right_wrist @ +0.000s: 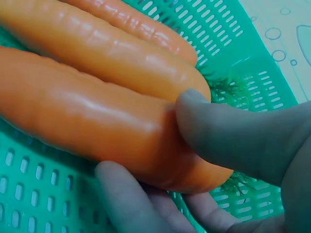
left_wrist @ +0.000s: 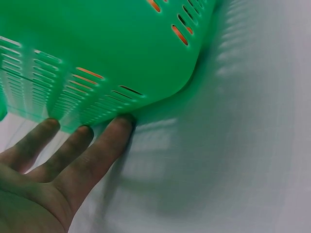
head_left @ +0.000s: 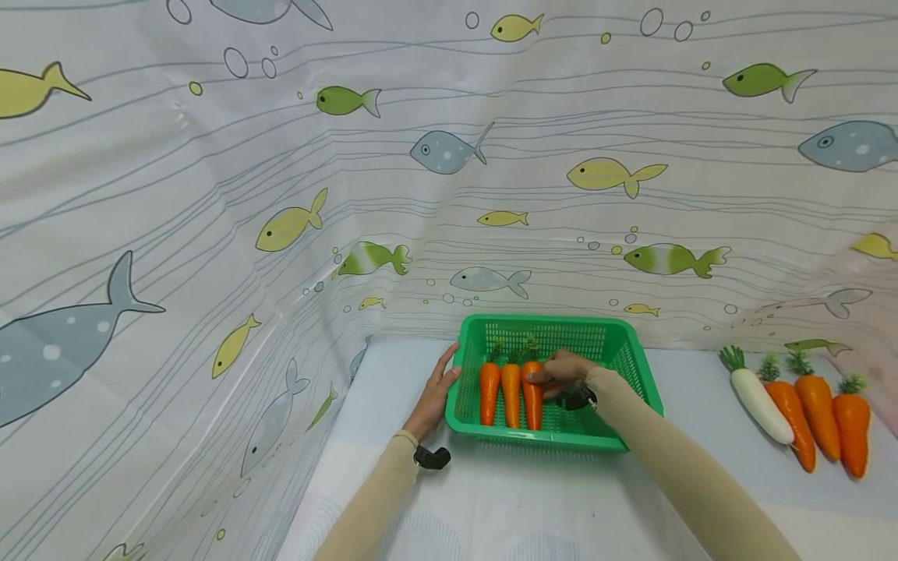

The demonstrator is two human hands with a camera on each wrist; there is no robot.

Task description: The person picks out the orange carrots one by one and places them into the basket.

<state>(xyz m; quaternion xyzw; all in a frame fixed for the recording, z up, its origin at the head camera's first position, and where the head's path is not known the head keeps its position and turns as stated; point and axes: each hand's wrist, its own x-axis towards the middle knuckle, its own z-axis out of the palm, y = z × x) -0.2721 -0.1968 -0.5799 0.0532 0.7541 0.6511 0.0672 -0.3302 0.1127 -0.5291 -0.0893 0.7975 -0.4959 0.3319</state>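
Observation:
A green plastic basket [head_left: 647,375] holds three orange carrots with green tops, side by side on its left half. My right hand [head_left: 563,371] pinches the rightmost carrot [right_wrist: 92,111] near its leafy end, thumb on top and fingers along its side. The middle carrot [right_wrist: 116,51] and the left carrot [head_left: 489,396] lie beside it. At the basket's left side, my left hand [head_left: 432,401] touches the wall. In the left wrist view its straight fingers [left_wrist: 95,160] press against the slotted outer wall.
To the right of the basket lie a white radish [head_left: 761,405] and three more carrots, among them an orange carrot [head_left: 852,432] at the far right. The white table [head_left: 505,506] meets a fish-patterned sheet [head_left: 421,226] behind and on the left.

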